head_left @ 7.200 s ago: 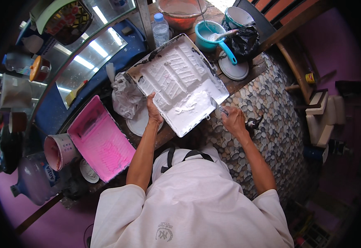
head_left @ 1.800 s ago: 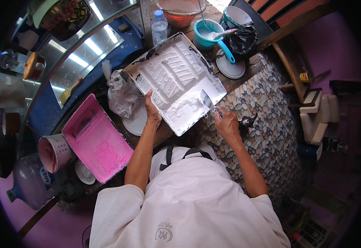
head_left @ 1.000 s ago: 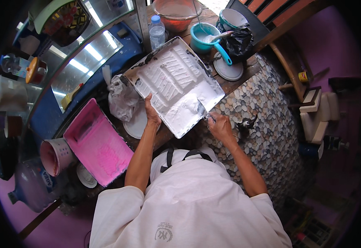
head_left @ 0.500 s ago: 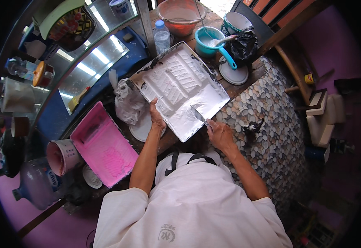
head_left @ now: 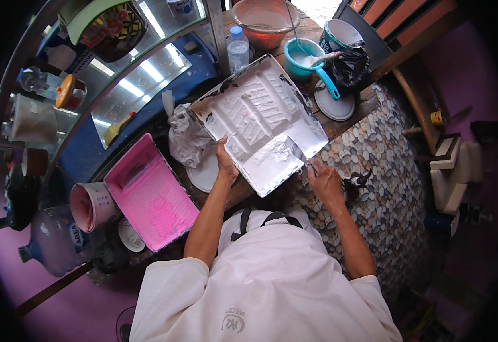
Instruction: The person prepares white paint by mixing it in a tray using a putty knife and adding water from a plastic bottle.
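Tray (head_left: pixel 251 114), ridged, white-coated, is black-smudged along its edges; hands (head_left: pixel 226 161) grip it (left) and a scraper (head_left: pixel 295 150) (right).

Compared with half a second ago, the right hand (head_left: pixel 326 182) and its scraper (head_left: pixel 296 150) sit farther right along the white tray (head_left: pixel 258 112), nearer its right-hand corner.

I see my tray (head_left: pixel 254 108) brightly lit; glare streaks the glass (head_left: pixel 140 82), the right wall (head_left: pixel 460 74) sinks into gloom, and straight lines bend toward black edges.
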Motion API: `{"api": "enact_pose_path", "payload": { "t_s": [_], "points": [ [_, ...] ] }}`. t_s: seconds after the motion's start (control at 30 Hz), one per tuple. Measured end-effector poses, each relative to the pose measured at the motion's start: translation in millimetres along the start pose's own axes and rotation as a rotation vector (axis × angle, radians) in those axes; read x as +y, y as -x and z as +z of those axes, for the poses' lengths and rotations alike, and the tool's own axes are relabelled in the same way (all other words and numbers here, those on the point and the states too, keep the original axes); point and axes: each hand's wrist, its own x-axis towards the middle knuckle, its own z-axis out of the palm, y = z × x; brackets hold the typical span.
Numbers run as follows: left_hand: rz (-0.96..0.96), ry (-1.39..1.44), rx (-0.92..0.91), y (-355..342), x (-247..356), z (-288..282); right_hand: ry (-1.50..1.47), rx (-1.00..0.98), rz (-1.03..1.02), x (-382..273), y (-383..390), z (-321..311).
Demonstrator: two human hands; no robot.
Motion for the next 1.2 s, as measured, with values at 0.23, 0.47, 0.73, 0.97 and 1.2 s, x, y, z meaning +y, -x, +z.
{"api": "enact_pose_path", "payload": {
  "t_s": [0.23,0.47,0.73,0.97,1.2],
  "points": [
    [0.023,-0.012,0.034,12,0,9,-0.057,-0.029,0.032,11,2,1],
    [0.043,0.037,0.004,19,-7,6,-0.138,-0.050,0.046,25,0,-2],
    [0.170,0.131,0.119,54,-22,23,-0.168,-0.128,-0.058,40,-10,-19],
    [0.287,0.233,0.107,78,-30,-12,-0.245,-0.163,-0.175,38,-21,-5],
    [0.390,0.247,0.281,88,-35,-35,-0.204,-0.207,-0.227,26,-25,6]
  ]
}}
